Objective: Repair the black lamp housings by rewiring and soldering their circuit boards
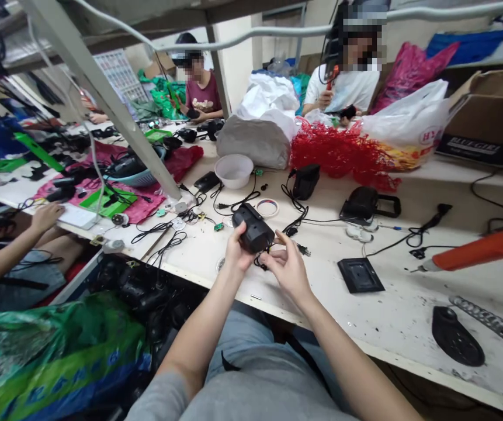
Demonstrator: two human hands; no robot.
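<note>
In the middle of the head view, above the bench's front edge, my left hand (239, 248) is closed around a black plastic device housing (253, 229). The housing is tilted, its rounded body facing up. At its right lower end, my right hand (287, 263) has curled fingers, the thumb and fingertips closed by thin dark wires (260, 263) that hang there. The exact pinch is partly hidden. Behind the housing lies a roll of tape (267, 207). A small green circuit board (219, 227) rests to the left, and a black square plate (360, 275) to the right.
An orange electric screwdriver (479, 248) juts in from the right, near a coiled spring holder (488, 316) and a black stand (457, 336). A white bowl (233, 171), cables and black housings (360, 204) lie behind. A metal post (115, 99) slants at left. Co-workers sit opposite and at left.
</note>
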